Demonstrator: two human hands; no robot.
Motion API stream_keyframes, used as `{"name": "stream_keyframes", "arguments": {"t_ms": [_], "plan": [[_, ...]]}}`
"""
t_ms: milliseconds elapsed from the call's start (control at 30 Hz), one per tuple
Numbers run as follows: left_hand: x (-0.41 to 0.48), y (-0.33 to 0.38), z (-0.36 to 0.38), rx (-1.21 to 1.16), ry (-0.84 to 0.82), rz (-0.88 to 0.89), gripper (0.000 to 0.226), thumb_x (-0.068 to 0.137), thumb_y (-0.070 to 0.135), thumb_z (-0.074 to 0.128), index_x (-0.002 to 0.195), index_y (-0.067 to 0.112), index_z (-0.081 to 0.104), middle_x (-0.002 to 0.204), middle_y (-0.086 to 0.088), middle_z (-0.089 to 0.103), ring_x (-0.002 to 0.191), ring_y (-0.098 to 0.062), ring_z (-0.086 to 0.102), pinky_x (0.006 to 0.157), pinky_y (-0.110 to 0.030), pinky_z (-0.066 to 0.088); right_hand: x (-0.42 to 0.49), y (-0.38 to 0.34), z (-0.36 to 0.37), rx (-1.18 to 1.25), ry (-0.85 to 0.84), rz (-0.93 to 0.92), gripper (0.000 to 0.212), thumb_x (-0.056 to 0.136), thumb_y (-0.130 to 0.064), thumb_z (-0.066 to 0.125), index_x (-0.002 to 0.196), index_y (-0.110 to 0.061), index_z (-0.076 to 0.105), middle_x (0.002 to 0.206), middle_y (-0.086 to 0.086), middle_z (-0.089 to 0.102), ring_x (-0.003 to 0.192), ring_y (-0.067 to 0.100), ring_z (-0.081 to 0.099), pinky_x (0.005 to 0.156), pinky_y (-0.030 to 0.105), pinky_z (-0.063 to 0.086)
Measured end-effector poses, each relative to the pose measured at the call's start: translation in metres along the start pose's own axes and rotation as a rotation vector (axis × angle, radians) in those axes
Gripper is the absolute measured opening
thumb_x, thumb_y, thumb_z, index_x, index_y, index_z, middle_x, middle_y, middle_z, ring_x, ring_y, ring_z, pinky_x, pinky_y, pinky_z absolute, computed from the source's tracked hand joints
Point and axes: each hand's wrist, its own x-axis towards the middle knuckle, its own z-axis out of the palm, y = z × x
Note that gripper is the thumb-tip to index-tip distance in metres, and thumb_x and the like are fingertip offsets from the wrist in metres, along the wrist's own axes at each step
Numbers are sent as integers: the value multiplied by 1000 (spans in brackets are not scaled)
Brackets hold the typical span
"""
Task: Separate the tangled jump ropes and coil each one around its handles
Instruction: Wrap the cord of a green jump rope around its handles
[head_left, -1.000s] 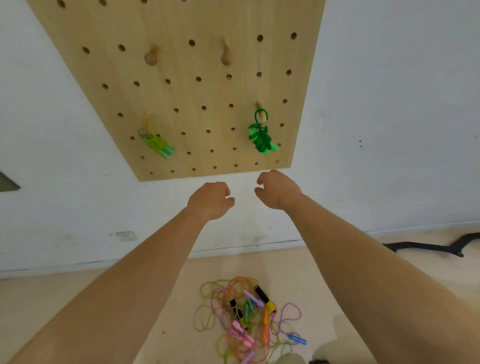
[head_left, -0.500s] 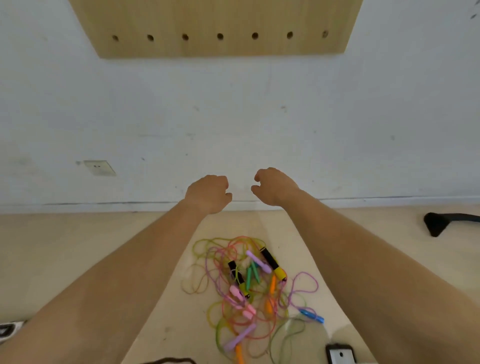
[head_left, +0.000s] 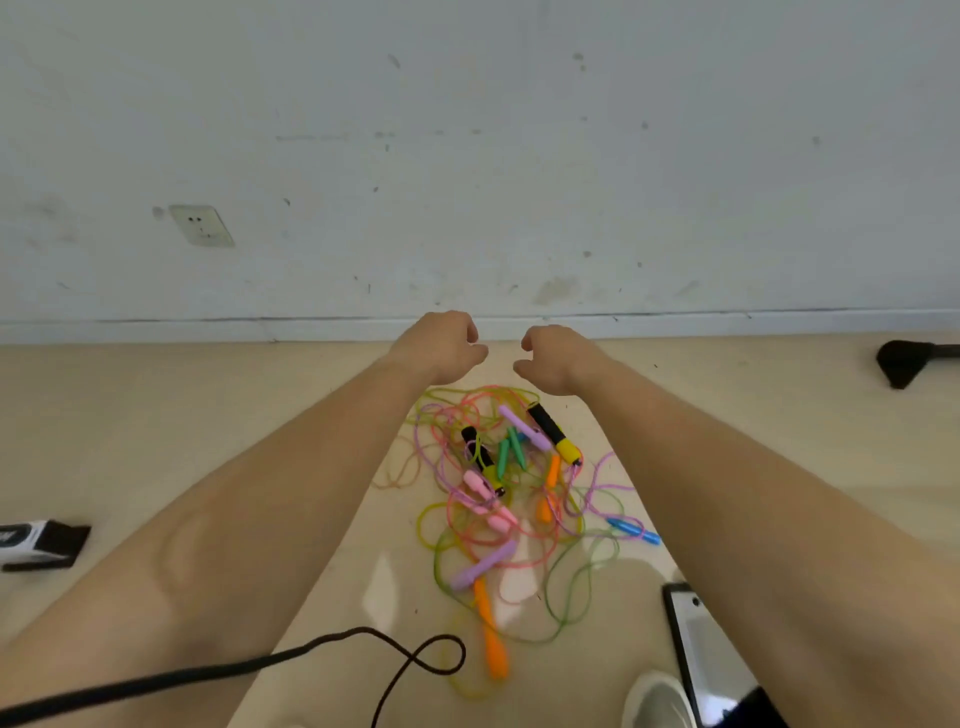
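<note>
Both hands, left (head_left: 441, 345) and right (head_left: 558, 358), hang loosely curled, empty, above the tangled jump ropes (head_left: 511, 493).

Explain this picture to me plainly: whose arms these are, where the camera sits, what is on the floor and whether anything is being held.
There is no machine here. A person wears one wide-angle camera on the head, looking forward and down, so the two bare arms reaching into the picture are their own. The left hand and right hand hang loosely curled in the air near the base of the white wall; neither holds anything.

Below them, on the beige floor, lies a tangled pile of jump ropes: thin coloured cords with handles in purple, pink, green, orange, blue and black-and-yellow. None has been pulled out yet.

Also there: a black cable in the foreground, a wall socket, and a phone-like device beside a shoe.
</note>
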Motion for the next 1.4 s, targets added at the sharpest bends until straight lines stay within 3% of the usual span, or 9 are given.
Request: {"name": "stream_keyframes", "arguments": {"t_ms": [233,333,400,467,600,700,967,1300,1400], "plan": [[-73,1,37,-7,-29,25,29,92,38,61,112,18,68,116,-5,68,107,-25,62,94,-36,50,-69,9,43,15,-19,13,43,99,-31,51,132,-4,55,133,19,59,123,35,54,101,41,46],[-85,-9,68,9,-88,6,24,92,36,61,106,18,69,111,-5,69,105,-25,62,92,-36,51,-80,16,66,12,-49,14,33,102,-24,45,123,-2,59,125,22,61,104,35,57,81,34,45],[-86,-19,91,3,-109,8,22,92,37,62,100,18,70,107,-4,69,102,-25,63,88,-34,52,-81,21,83,6,-68,9,31,101,-18,45,127,-7,58,123,22,62,97,33,56,74,31,38],[-84,-29,114,3,-150,-2,23,92,36,62,100,16,71,106,-6,70,101,-26,63,85,-34,51,-77,28,105,22,-96,5,39,101,-13,44,140,-13,52,124,20,62,105,35,59,76,31,39],[-67,-46,163,-4,-211,-30,23,91,28,61,103,11,72,106,-13,71,100,-30,65,86,-41,54,-58,46,157,63,-167,59,40,97,-11,44,136,-7,54,134,17,58,115,32,59,82,31,44],[-43,-59,202,-14,-207,-37,24,90,28,63,110,16,69,113,-9,69,105,-27,64,86,-35,52,-35,62,194,96,-199,89,39,98,-15,45,135,-6,53,137,17,55,124,34,54,91,34,45],[44,-65,294,-136,-123,-119,25,91,22,57,115,20,63,111,-3,69,102,-26,65,79,-32,49,28,103,265,218,-192,162,28,93,-14,48,115,-5,64,114,18,66,106,35,62,75,30,43],[95,-61,351,-21,-86,-226,25,96,14,56,119,10,49,112,-12,61,100,-35,63,68,-39,42,68,125,301,419,-117,232,34,93,-11,50,124,-9,65,120,10,68,110,30,61,86,31,48],[91,-58,342,-191,-120,-248,20,92,14,61,109,9,51,96,-8,57,87,-29,57,69,-37,42,66,126,302,478,-104,239,34,93,-10,50,124,-10,65,122,10,67,112,29,61,90,32,49]]}}
